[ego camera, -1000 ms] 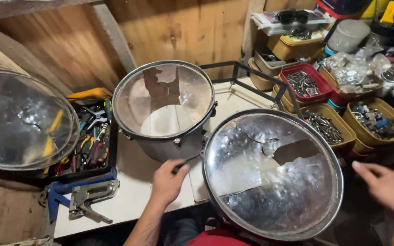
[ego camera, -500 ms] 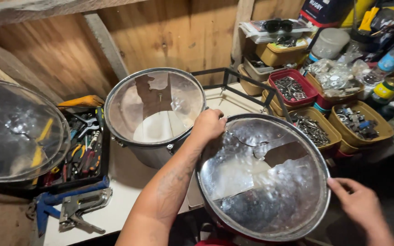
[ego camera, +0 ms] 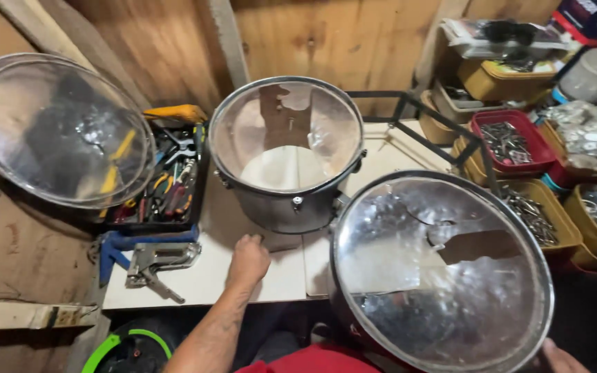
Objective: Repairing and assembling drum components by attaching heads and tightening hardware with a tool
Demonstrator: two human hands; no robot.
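wall: bare wooden planks point(ego camera: 326, 41) | furniture: white worktable point(ego camera: 209, 276) | left: brown cardboard point(ego camera: 15, 255)

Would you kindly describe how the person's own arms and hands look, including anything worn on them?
The left hand and forearm are bare: no glove, watch or sleeve shows. Only the edge of the right hand shows, also ungloved. A red garment covers the body below.

Light: warm and even, coming from above.
Glare: bright patches on the clear drum head point(ego camera: 443, 269).
Edges: bent by the wide lens.
Blur: slight.
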